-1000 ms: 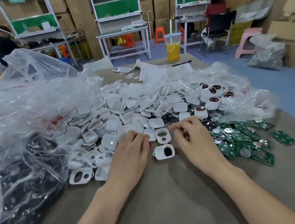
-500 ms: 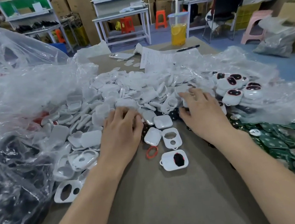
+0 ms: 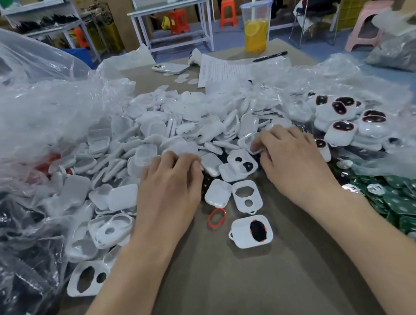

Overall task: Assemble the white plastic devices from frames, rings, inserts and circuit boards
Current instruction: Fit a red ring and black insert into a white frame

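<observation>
Both bare forearms reach forward. Left hand [image 3: 168, 188] and right hand [image 3: 291, 160] are palm-down, side by side but apart, fingertips curled under. Can't tell if either's actually gripping.

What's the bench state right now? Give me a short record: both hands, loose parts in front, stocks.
left hand: knuckles up, fingers bent into the white shell pile; grip hidden
right hand: fingertips on white parts at the pile's near edge; grip unclear
red ring: loose on the table, between the wrists
empty frame: flat, two holes, right of the ring
part-built unit: dark insert fitted, nearest the person
circuit boards: green heap, right side
</observation>
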`<move>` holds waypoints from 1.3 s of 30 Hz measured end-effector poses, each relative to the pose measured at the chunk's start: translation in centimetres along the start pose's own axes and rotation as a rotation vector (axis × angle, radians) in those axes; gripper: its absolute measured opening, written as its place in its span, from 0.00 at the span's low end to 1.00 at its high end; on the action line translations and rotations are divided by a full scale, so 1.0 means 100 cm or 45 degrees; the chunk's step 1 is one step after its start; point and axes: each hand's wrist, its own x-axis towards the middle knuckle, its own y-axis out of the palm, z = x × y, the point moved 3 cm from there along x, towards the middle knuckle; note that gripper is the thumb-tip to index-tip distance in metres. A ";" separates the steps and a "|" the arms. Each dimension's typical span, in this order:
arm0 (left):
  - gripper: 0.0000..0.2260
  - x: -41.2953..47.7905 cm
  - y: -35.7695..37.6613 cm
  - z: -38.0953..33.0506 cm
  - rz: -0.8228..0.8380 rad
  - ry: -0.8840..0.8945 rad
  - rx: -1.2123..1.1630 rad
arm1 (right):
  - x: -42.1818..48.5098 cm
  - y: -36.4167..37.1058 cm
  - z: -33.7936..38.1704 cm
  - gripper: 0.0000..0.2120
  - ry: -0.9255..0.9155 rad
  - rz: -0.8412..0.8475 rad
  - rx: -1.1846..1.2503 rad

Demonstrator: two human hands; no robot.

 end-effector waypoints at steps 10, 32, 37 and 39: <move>0.10 -0.001 -0.002 0.005 -0.018 -0.121 0.179 | -0.007 -0.002 0.007 0.18 -0.093 0.031 0.194; 0.06 0.001 -0.002 0.015 -0.111 -0.078 0.115 | 0.138 0.005 0.038 0.26 0.065 0.484 -0.005; 0.06 0.003 0.001 0.016 -0.142 -0.059 0.115 | 0.134 0.013 0.036 0.19 0.019 0.312 -0.038; 0.06 0.002 0.002 0.016 -0.142 -0.053 0.103 | 0.132 0.007 0.035 0.20 0.013 0.321 -0.007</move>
